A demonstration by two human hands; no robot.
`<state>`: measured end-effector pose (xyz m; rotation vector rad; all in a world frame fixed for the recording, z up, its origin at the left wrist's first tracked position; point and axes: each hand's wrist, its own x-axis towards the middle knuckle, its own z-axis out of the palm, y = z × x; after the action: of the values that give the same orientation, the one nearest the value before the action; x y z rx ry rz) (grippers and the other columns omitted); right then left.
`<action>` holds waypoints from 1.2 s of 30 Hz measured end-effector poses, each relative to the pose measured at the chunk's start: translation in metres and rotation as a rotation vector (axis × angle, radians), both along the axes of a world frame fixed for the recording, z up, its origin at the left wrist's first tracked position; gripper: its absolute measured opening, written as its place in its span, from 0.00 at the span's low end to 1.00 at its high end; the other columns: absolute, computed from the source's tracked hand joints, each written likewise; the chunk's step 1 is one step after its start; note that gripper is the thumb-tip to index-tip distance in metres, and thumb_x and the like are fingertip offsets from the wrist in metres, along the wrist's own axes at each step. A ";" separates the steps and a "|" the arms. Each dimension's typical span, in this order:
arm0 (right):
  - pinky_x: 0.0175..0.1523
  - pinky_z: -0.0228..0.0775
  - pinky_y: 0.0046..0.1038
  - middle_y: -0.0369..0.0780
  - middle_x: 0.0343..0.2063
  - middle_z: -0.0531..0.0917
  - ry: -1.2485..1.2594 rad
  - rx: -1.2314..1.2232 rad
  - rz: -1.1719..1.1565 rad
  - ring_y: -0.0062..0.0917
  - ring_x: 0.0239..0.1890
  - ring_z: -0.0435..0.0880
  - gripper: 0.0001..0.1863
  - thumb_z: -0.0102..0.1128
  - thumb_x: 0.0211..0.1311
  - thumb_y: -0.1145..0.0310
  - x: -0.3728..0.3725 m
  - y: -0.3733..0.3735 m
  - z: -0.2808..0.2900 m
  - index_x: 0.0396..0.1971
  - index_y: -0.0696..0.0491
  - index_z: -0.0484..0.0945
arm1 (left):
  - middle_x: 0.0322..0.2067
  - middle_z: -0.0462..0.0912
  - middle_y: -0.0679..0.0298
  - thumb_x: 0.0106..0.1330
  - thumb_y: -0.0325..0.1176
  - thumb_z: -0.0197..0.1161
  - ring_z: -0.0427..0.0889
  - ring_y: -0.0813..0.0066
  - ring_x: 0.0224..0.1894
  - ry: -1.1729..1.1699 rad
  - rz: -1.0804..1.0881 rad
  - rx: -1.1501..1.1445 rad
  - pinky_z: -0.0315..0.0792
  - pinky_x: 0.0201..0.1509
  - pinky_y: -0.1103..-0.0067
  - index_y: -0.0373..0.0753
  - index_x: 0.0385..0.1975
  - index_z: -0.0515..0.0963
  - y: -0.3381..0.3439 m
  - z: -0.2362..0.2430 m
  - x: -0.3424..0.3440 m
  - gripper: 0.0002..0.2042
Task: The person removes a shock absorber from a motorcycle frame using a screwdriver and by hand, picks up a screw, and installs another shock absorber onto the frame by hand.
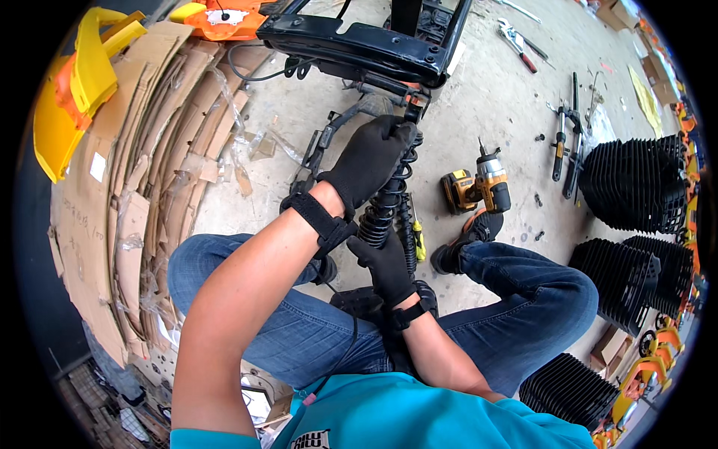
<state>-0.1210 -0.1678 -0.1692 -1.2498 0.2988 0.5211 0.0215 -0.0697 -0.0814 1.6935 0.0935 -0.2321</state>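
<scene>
A black coil-spring shock absorber slants up toward a black metal frame. Its upper part is in the grip of my left hand, gloved in black, with fingers curled round it just below the frame's mount. Lower down, my gloved right hand closes round the bottom end, thumb lying along the side; that end is hidden by the glove. Another dark coiled spring shows just to the right. Beside it on the floor lies a screwdriver with a yellow handle.
A yellow-and-black cordless power tool stands right of the springs. Flattened cardboard is stacked at left, near yellow plastic panels. Pliers and black fork-like parts lie farther right, with stacked black ribbed parts beyond.
</scene>
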 end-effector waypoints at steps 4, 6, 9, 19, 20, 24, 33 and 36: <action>0.38 0.72 0.21 0.34 0.34 0.80 0.014 0.019 0.018 0.17 0.34 0.78 0.24 0.71 0.54 0.68 0.001 0.002 0.001 0.49 0.55 0.72 | 0.27 0.81 0.64 0.71 0.40 0.56 0.77 0.78 0.27 -0.038 -0.002 0.035 0.72 0.32 0.77 0.34 0.39 0.79 0.003 -0.013 0.003 0.14; 0.33 0.70 0.20 0.33 0.32 0.79 -0.009 0.033 -0.009 0.15 0.30 0.76 0.22 0.71 0.54 0.68 0.001 0.003 0.001 0.47 0.54 0.74 | 0.27 0.81 0.64 0.71 0.40 0.56 0.78 0.78 0.27 -0.061 0.008 0.028 0.73 0.32 0.77 0.34 0.40 0.79 0.000 -0.006 0.003 0.14; 0.31 0.69 0.19 0.32 0.31 0.78 -0.038 0.043 -0.031 0.14 0.29 0.75 0.21 0.72 0.54 0.67 0.000 0.005 -0.002 0.47 0.54 0.75 | 0.29 0.82 0.64 0.71 0.38 0.56 0.78 0.79 0.27 -0.015 0.040 -0.042 0.74 0.33 0.79 0.34 0.42 0.78 -0.004 0.001 0.002 0.13; 0.42 0.72 0.24 0.34 0.35 0.79 0.052 0.000 -0.011 0.18 0.36 0.77 0.24 0.72 0.52 0.70 -0.011 -0.003 -0.057 0.47 0.55 0.72 | 0.36 0.82 0.59 0.69 0.34 0.57 0.80 0.75 0.36 0.092 -0.113 -0.099 0.75 0.41 0.78 0.37 0.52 0.74 -0.005 -0.036 -0.013 0.14; 0.41 0.72 0.24 0.34 0.35 0.79 0.050 -0.006 -0.019 0.18 0.35 0.77 0.23 0.72 0.51 0.71 -0.012 -0.002 -0.067 0.47 0.55 0.72 | 0.38 0.81 0.59 0.69 0.33 0.57 0.80 0.75 0.38 0.045 -0.142 -0.032 0.75 0.43 0.78 0.36 0.53 0.73 -0.006 -0.046 -0.017 0.15; 0.30 0.69 0.23 0.33 0.30 0.77 0.109 -0.019 0.000 0.18 0.28 0.75 0.22 0.72 0.48 0.73 -0.011 -0.014 -0.077 0.44 0.52 0.71 | 0.45 0.80 0.52 0.68 0.31 0.58 0.80 0.69 0.43 -0.071 -0.195 0.174 0.74 0.50 0.74 0.34 0.57 0.70 -0.013 -0.067 -0.029 0.19; 0.30 0.74 0.25 0.41 0.29 0.83 -0.036 -0.018 -0.041 0.24 0.27 0.82 0.12 0.61 0.57 0.77 0.006 -0.017 -0.037 0.42 0.57 0.74 | 0.44 0.81 0.43 0.62 0.36 0.63 0.81 0.46 0.47 0.016 -0.174 0.368 0.74 0.50 0.63 0.35 0.62 0.66 -0.014 -0.103 -0.055 0.28; 0.35 0.75 0.25 0.40 0.35 0.83 -0.080 -0.027 -0.166 0.23 0.33 0.82 0.19 0.62 0.57 0.76 0.001 -0.019 -0.066 0.49 0.58 0.72 | 0.44 0.81 0.42 0.61 0.35 0.61 0.81 0.44 0.47 0.098 -0.151 0.380 0.74 0.50 0.62 0.37 0.62 0.66 -0.016 -0.112 -0.060 0.27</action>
<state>-0.1201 -0.1864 -0.2354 -1.2565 0.3398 0.3253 -0.0389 -0.0852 -0.1933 2.0700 0.0863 -0.4320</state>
